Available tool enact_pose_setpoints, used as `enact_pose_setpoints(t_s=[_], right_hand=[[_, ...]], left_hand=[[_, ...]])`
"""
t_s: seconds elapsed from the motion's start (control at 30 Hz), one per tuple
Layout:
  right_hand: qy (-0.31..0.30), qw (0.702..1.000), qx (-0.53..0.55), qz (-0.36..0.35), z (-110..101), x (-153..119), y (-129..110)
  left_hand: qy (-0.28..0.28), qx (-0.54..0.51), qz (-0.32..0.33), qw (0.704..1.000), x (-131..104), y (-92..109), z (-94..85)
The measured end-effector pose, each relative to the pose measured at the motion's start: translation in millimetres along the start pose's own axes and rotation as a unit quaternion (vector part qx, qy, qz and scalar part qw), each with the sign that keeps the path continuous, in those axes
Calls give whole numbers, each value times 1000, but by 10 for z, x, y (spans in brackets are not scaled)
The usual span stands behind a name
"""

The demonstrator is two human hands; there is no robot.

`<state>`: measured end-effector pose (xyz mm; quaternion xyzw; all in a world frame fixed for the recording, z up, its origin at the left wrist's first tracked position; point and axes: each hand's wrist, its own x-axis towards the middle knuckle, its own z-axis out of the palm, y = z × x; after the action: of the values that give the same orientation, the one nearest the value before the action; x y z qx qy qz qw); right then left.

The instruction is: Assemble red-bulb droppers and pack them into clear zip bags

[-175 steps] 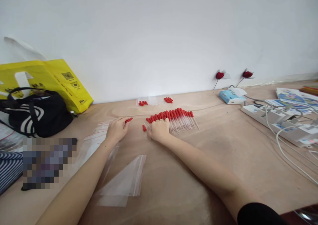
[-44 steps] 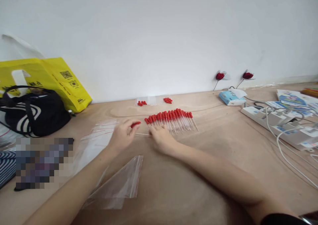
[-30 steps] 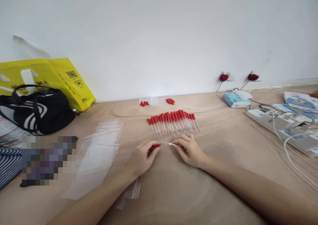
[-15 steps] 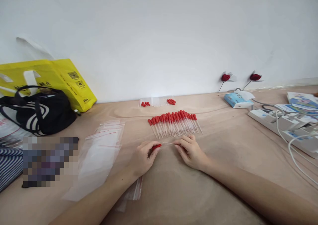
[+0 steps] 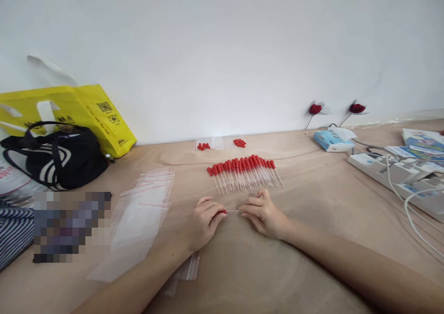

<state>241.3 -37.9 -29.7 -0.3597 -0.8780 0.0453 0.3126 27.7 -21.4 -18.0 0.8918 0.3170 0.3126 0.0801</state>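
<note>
My left hand [image 5: 208,219] pinches a red rubber dropper bulb [image 5: 222,211], mostly covered by the fingers. My right hand [image 5: 262,213] is closed on the other end of a thin clear dropper tube [image 5: 233,211]. Between the hands the tube lies level and meets the bulb; how deep it sits is hidden. Just beyond them several finished droppers [image 5: 243,168] with red bulbs lie side by side in a fanned row, tips toward me. Farther back, loose red bulbs [image 5: 239,143] rest on a clear zip bag [image 5: 218,143].
Flat clear zip bags [image 5: 138,226] lie left of my hands, more under my left forearm. A black bag [image 5: 58,159] and a yellow bag [image 5: 104,120] stand at the left. To the right are a tissue pack [image 5: 333,141], a power strip [image 5: 391,177] with cables, and booklets [image 5: 425,140].
The bulb and the tube, apart by a small gap before, now meet end to end. Both hands have come slightly lower and closer to each other.
</note>
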Motion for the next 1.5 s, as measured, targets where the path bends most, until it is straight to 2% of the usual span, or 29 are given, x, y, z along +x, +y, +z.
enact_pose_setpoints(t_s=[0.33, 0.63, 1.07, 1.5], right_hand=[[16, 995, -80, -59, -37, 46, 37], [47, 980, -156, -116, -65, 52, 33], [27, 996, -81, -21, 17, 67, -96], [-28, 999, -42, 14, 54, 109, -100]], left_hand=[[-41, 26, 18, 999, 12, 48, -26], [-48, 21, 16, 998, 16, 70, -40], [-41, 34, 31, 998, 11, 72, -18], [-39, 23, 33, 998, 28, 37, 1]])
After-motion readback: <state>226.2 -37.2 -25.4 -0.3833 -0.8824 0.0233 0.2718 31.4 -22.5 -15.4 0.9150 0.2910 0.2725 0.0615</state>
